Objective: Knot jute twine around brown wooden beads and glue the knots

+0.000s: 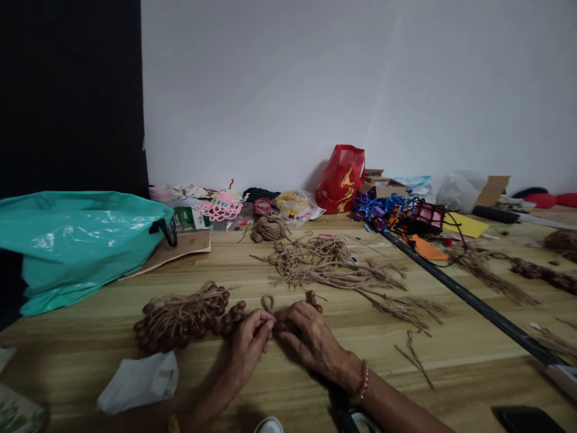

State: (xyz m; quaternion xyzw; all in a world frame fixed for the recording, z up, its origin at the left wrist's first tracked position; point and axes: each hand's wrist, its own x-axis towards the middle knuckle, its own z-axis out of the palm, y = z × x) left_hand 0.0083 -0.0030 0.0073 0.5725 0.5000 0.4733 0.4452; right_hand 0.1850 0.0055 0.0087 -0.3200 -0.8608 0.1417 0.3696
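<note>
You've got tan twine (324,249), dark brown beads (232,319), teal bag (85,240), red bag (338,180) with gold print (347,178), plus a yellowish wood-grain table (383,349).

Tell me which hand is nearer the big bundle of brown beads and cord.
Left. The left hand is just right of the bundle of brown beads and cord; the right hand is farther right, beyond the left hand.

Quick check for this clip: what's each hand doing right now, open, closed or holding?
Left hand: closed, pinching at the base of a twine loop.
Right hand: curled, palm down; its grip is hidden, cannot tell.
</note>
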